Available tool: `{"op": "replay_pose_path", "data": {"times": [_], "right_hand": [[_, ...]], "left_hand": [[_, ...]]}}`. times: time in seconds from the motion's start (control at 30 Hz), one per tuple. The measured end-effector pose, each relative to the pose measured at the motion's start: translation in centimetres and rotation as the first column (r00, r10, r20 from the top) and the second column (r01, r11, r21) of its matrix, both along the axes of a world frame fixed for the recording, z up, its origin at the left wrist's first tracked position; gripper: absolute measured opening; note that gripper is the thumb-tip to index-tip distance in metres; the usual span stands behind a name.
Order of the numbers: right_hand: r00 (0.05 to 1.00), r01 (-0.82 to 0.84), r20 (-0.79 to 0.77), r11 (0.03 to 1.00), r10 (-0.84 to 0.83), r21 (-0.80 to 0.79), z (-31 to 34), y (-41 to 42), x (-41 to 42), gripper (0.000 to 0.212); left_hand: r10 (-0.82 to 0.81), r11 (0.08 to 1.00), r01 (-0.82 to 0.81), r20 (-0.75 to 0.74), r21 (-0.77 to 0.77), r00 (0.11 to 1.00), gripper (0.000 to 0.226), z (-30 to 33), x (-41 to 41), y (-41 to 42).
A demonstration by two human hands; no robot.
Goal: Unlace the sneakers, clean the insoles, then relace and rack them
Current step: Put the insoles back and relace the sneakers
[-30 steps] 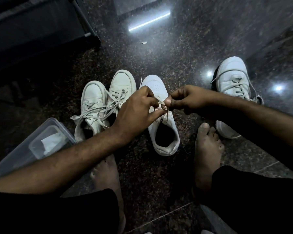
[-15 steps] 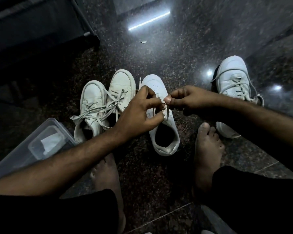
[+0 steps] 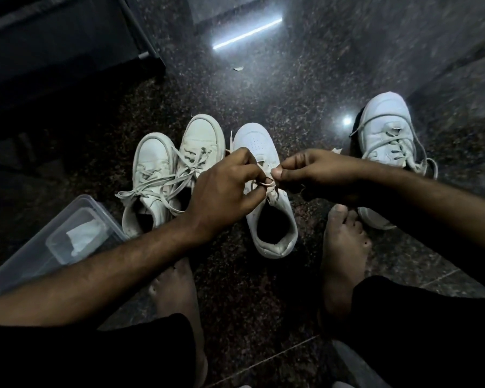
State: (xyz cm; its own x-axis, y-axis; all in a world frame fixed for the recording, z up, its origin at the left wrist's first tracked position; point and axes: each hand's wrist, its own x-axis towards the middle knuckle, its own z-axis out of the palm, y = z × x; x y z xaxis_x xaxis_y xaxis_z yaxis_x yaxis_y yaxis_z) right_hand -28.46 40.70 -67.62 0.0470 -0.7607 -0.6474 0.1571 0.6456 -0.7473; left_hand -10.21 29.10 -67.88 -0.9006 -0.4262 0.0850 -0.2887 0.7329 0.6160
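White sneaker (image 3: 266, 208) upright on floor, lace (image 3: 267, 185) (pale) pinched above its tongue.

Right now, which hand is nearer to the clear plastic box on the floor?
Left. The left hand pinches the lace over the middle sneaker, with the plastic box down beside its forearm. The right hand pinches the lace farther away.

Ahead of us four sneakers crowd the floor (image 3: 305, 88): a laced pair (image 3: 177, 169) left, one sneaker (image 3: 266, 219) centre, another (image 3: 387, 130) well apart right. A tub (image 3: 53, 247) blocks our near left, bare feet (image 3: 345, 247) the near ground. Beyond the toes we see open floor.
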Motion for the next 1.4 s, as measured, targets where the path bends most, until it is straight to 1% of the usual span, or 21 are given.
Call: {"op": "replay_pose_path", "data": {"times": [0.1, 0.17, 0.2, 0.27, 0.33, 0.37, 0.4, 0.43, 0.47, 0.53, 0.57, 0.63, 0.73, 0.8, 0.87, 0.93, 1.03, 1.1, 1.17, 1.23, 1.4], "right_hand": [[0.995, 0.028, -0.099, 0.999, -0.033, -0.044, -0.2, 0.0, -0.1, 0.031], [0.987, 0.020, -0.158, 0.994, -0.036, -0.104, -0.4, 0.0, -0.4, 0.038], [0.982, 0.001, -0.188, 0.993, -0.023, -0.120, -0.4, 0.1, -0.5, 0.040], [0.960, -0.065, -0.278, 0.989, 0.026, -0.133, -0.3, 0.4, -0.8, 0.032], [0.901, -0.172, -0.420, 0.978, 0.106, -0.121, -0.6, 0.7, -1.2, 0.022], [0.850, -0.238, -0.501, 0.967, 0.164, -0.087, -0.9, 0.7, -1.4, 0.021], [0.778, -0.306, -0.585, 0.951, 0.230, -0.033, -1.2, 0.8, -1.7, 0.022], [0.682, -0.368, -0.672, 0.929, 0.287, 0.024, -1.6, 0.9, -1.8, 0.023], [0.552, -0.420, -0.767, 0.904, 0.328, 0.084, -2.3, 1.0, -2.0, 0.023], [0.263, -0.464, -0.908, 0.868, 0.326, 0.177, -3.0, 1.4, -2.0, 0.019], [0.125, -0.462, -0.944, 0.860, 0.304, 0.216, -3.2, 1.6, -2.1, 0.016], [-0.072, -0.438, -0.964, 0.860, 0.255, 0.260, -3.0, 1.7, -1.9, 0.013], [-0.188, -0.388, -0.963, 0.887, 0.191, 0.252, -2.3, 1.5, -1.9, 0.010], [-0.121, -0.321, -0.976, 0.924, 0.179, 0.209, -2.3, 1.5, -1.6, 0.013], [0.075, -0.230, -0.990, 0.968, 0.120, 0.100, -2.7, 1.6, -1.1, 0.018], [0.296, -0.106, -0.954, 0.994, 0.036, 0.005, -3.2, 1.7, -0.3, 0.019], [0.474, -0.019, -0.872, 0.991, 0.124, 0.130, -3.7, 1.8, 0.8, 0.031], [0.683, 0.011, -0.713, 0.975, 0.156, 0.224, -3.9, 2.1, 1.8, 0.053], [0.852, 0.144, -0.523, 0.966, -0.011, 0.215, -4.4, 2.0, 2.3, 0.060], [0.903, 0.296, -0.372, 0.939, -0.214, 0.178, -4.8, 1.7, 2.6, 0.051], [0.902, 0.429, -0.061, 0.875, -0.427, 0.223, -4.1, 0.0, 2.9, 0.029]], "left_hand": [[-0.022, 0.984, 0.031, -0.051, 0.174, 0.998, 0.017, 0.0, -0.2, -0.2], [0.095, 0.886, -0.027, -0.124, 0.463, 0.988, 0.024, 0.3, -0.6, -0.3], [0.231, 0.759, -0.092, -0.135, 0.645, 0.964, 0.026, 0.8, -1.0, -0.5], [0.525, 0.406, -0.187, -0.061, 0.894, 0.849, 0.024, 2.1, -1.8, -1.3], [0.691, 0.136, -0.239, 0.081, 0.961, 0.718, 0.027, 3.1, -2.3, -2.7], [0.724, 0.086, -0.273, 0.128, 0.958, 0.677, 0.029, 3.2, -2.3, -3.6], [0.742, 0.097, -0.320, 0.146, 0.942, 0.655, 0.031, 3.0, -2.1, -4.3], [0.742, 0.177, -0.389, 0.137, 0.904, 0.656, 0.033, 2.7, -1.8, -4.7], [0.717, 0.331, -0.479, 0.114, 0.813, 0.688, 0.034, 2.1, -1.4, -4.8], [0.608, 0.695, -0.591, 0.105, 0.409, 0.787, 0.029, 0.8, -0.4, -4.6], [0.560, 0.803, -0.571, 0.115, 0.169, 0.821, 0.026, 0.5, 0.0, -4.4], [0.418, 0.901, -0.399, 0.094, -0.169, 0.904, 0.013, 0.5, 0.3, -4.1], [0.312, 0.868, -0.212, 0.162, -0.449, 0.936, 0.024, 0.1, 0.1, -3.8], [0.285, 0.854, -0.172, 0.165, -0.492, 0.944, 0.033, -0.1, 0.1, -3.4], [0.207, 0.895, -0.124, 0.151, -0.429, 0.967, 0.027, -0.3, 0.2, -2.5], [0.136, 0.973, -0.097, 0.180, -0.208, 0.974, 0.025, -0.6, 0.4, -1.5], [0.124, 0.965, -0.200, 0.373, 0.171, 0.919, 0.054, -1.5, 0.5, 0.1], [0.121, 0.812, -0.371, 0.493, 0.450, 0.862, 0.058, -2.3, 0.4, 1.0], [0.169, 0.574, -0.517, 0.526, 0.635, 0.833, 0.051, -3.2, 0.2, 1.5], [0.220, 0.411, -0.552, 0.509, 0.725, 0.832, 0.038, -3.4, -0.2, 1.6], [0.299, 0.282, -0.471, 0.390, 0.835, 0.871, 0.024, -3.0, -1.3, 1.6]]}}
